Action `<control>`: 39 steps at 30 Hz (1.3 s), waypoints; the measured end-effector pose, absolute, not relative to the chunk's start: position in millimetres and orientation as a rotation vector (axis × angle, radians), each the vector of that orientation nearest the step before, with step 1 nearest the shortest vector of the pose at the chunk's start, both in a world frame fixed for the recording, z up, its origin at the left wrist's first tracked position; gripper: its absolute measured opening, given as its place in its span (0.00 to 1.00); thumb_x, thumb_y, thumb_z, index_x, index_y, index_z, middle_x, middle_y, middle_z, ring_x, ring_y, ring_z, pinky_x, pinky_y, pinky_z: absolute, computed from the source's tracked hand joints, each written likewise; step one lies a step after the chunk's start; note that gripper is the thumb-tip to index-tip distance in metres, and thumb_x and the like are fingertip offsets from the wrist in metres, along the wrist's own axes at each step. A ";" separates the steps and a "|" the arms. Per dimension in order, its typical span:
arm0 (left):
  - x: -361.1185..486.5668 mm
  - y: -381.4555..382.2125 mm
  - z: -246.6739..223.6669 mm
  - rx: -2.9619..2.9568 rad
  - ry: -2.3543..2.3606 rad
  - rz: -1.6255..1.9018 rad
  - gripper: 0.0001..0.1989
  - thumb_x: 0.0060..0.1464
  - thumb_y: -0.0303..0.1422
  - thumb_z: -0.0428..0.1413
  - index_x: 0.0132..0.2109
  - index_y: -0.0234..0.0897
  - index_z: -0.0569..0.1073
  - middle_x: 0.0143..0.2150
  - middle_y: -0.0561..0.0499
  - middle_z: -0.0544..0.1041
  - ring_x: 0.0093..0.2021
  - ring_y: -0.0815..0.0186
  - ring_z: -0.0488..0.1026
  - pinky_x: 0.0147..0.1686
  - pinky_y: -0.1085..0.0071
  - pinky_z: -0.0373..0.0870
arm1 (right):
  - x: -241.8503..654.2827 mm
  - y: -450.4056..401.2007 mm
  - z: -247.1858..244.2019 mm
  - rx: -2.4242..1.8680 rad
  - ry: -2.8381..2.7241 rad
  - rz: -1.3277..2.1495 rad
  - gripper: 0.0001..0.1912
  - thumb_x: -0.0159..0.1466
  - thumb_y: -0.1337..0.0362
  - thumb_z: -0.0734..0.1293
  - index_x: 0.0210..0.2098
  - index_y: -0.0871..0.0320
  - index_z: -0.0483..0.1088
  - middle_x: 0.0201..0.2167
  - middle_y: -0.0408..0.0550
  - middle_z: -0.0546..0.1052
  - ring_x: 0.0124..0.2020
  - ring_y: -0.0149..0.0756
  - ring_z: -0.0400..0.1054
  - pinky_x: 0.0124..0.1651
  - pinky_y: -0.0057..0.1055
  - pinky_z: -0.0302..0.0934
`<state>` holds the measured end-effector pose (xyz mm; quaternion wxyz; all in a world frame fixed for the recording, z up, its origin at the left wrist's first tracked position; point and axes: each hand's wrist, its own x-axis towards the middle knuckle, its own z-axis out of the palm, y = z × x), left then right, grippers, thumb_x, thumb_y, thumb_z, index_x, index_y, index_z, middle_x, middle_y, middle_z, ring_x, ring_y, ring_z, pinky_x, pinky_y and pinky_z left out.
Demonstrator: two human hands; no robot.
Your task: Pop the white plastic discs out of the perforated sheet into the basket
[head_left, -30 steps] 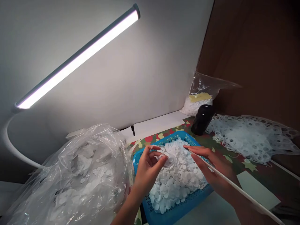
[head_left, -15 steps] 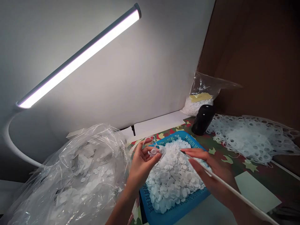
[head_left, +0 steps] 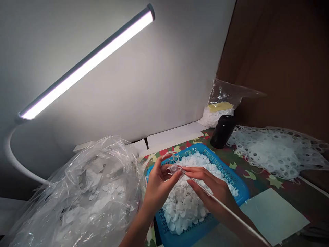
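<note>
Head view, left hand (head_left: 160, 187) pinching a clear ringed plastic strip (head_left: 174, 167), right hand (head_left: 209, 188) gripping a thin white rod (head_left: 218, 196)

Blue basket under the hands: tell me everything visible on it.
The bright blue plastic basket is a shallow rectangular tray with a raised rim and walls perforated in a grid of small holes. It sits flat, slightly angled, on a green patterned tabletop cover, heaped with white round discs. The left hand and right hand are over it.
</note>
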<state>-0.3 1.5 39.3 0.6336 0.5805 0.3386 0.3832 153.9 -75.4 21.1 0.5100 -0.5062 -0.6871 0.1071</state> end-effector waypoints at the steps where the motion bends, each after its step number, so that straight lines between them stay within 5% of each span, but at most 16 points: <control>1: -0.1 1.1 39.3 1.332 0.773 0.872 0.24 0.52 0.31 0.61 0.55 0.38 0.64 0.39 0.48 0.79 0.39 0.66 0.76 0.41 0.71 0.72 | 153.0 -75.5 21.0 -1.224 -1.634 0.265 0.11 0.66 0.69 0.61 0.47 0.53 0.69 0.49 0.49 0.75 0.53 0.38 0.68 0.54 0.36 0.66; 24: 4.2 -9.0 41.1 1.368 0.826 0.879 0.21 0.55 0.33 0.59 0.55 0.38 0.64 0.42 0.44 0.80 0.44 0.61 0.77 0.45 0.66 0.73 | 148.9 -78.7 20.9 -1.255 -1.574 0.218 0.11 0.66 0.70 0.60 0.45 0.53 0.69 0.49 0.50 0.75 0.53 0.39 0.69 0.53 0.37 0.67; 39: 14.7 -18.9 32.3 1.451 0.889 0.928 0.20 0.56 0.31 0.58 0.55 0.42 0.65 0.47 0.46 0.80 0.49 0.60 0.76 0.48 0.67 0.73 | 133.2 -75.4 4.2 -1.435 -1.494 -0.012 0.08 0.67 0.69 0.58 0.42 0.54 0.66 0.40 0.51 0.70 0.44 0.40 0.69 0.45 0.37 0.68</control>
